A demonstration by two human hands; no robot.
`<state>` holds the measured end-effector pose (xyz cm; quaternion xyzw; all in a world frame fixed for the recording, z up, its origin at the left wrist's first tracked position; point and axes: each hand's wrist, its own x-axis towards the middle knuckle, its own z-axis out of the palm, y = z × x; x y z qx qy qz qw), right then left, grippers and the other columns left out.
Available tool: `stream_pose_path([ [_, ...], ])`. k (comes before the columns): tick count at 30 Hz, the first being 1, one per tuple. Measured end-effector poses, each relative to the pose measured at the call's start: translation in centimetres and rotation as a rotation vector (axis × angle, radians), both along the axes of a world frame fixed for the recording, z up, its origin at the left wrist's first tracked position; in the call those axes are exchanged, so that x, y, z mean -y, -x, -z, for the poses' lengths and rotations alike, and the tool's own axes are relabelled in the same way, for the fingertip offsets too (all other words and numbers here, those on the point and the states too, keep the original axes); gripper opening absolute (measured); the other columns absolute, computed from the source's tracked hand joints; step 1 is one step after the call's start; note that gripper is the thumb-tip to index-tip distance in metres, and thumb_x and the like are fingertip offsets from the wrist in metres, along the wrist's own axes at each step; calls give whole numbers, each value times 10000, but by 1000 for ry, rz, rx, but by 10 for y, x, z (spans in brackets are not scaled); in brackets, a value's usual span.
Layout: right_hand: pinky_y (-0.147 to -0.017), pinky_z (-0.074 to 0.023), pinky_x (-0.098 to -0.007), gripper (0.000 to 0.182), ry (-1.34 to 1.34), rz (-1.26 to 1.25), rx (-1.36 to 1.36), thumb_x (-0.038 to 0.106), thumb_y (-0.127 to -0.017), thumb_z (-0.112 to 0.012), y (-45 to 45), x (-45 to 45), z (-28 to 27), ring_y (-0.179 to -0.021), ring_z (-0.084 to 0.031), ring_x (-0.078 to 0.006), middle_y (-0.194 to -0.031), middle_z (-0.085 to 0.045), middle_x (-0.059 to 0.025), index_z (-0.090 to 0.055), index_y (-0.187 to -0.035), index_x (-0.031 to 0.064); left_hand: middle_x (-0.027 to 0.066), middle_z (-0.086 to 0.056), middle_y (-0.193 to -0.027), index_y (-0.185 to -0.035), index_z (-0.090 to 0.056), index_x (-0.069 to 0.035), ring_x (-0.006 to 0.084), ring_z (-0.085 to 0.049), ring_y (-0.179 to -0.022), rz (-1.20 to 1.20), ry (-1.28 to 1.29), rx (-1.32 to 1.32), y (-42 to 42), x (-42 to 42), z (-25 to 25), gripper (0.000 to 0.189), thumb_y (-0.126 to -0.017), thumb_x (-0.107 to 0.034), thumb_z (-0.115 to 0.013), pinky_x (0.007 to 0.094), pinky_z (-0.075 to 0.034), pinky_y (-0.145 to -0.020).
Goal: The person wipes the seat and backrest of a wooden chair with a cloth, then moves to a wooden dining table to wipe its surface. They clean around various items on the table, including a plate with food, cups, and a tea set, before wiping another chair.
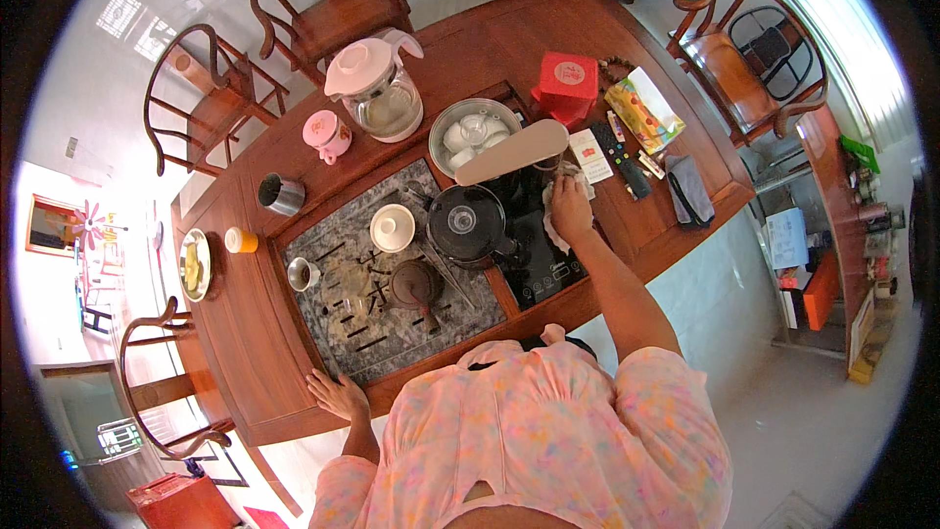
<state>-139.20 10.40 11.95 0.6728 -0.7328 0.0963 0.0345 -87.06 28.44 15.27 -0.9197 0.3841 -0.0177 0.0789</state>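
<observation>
My right hand (pixel 572 207) presses a crumpled white cloth (pixel 556 224) onto the black glass of an induction cooktop (pixel 538 241). My left hand (pixel 339 394) lies flat on the front rim of the wooden tea table (pixel 264 375), fingers spread and holding nothing. Left of the cooktop, a black lidded kettle (pixel 467 222) stands at the side of a stone tea tray (pixel 440 316). On that tray are a white lidded gaiwan (pixel 393 228), a dark clay teapot (pixel 416 283) and a small metal cup (pixel 302 274). A long thin stick lies beside the teapot.
A beige dispenser arm (pixel 512 153) overhangs the cooktop and a steel bowl of cups (pixel 440 134). Behind stand a glass pitcher (pixel 383 106) and pink mug (pixel 327 135). To the right are a red box (pixel 567 84), tissue pack (pixel 646 110), remote control (pixel 623 162) and grey cloth (pixel 689 189).
</observation>
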Motion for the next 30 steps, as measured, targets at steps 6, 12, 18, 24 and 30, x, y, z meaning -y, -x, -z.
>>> stream_pose_path([
  [6, -734, -506, -373, 311, -196, 46, 34, 54, -763, -602, 3, -22, -14, -932, -551, -319, -1015, -520, -180, -484, -1040, -25, 46, -141, -1518, -1451, -202, -160, 237, -141, -1389, 24, 7, 8, -2, -1, 1, 582, -920, -290, -403, 441, -176, -1094],
  [12, -692, -526, -399, 375, -273, 133, 90, 143, -720, -667, 5, -70, -39, -867, -597, -318, -995, -544, -192, -486, -1014, -3, 37, -138, -1519, -1454, -191, -179, 236, -140, -1389, 1, -15, 4, 0, 1, -1, 586, -920, -299, -402, 444, -184, -1094],
  [18, -635, -528, -424, 443, -305, 233, 114, 291, -650, -708, 4, -96, -48, -835, -622, -314, -917, -601, -172, -525, -951, 23, 38, -135, -1520, -1454, -188, -182, 236, -140, -1389, 6, -30, 10, -1, 1, -1, 593, -917, -312, -403, 451, -189, -1091],
  [24, -614, -520, -429, 463, -317, 190, 134, 327, -645, -677, -19, -106, -43, -798, -631, -328, -916, -607, -187, -555, -954, 4, 40, -140, -1519, -1453, -192, -168, 232, -139, -1390, 6, -22, 10, -2, 2, 1, 601, -906, -311, -398, 455, -184, -1093],
  [30, -575, -516, -417, 552, -294, 22, 139, 365, -673, -657, -68, -117, -29, -785, -641, -326, -894, -619, -221, -550, -1027, -45, 39, -136, -1519, -1453, -191, -162, 229, -133, -1392, -14, -41, 6, -1, 2, -2, 602, -905, -307, -396, 449, -182, -1096],
])
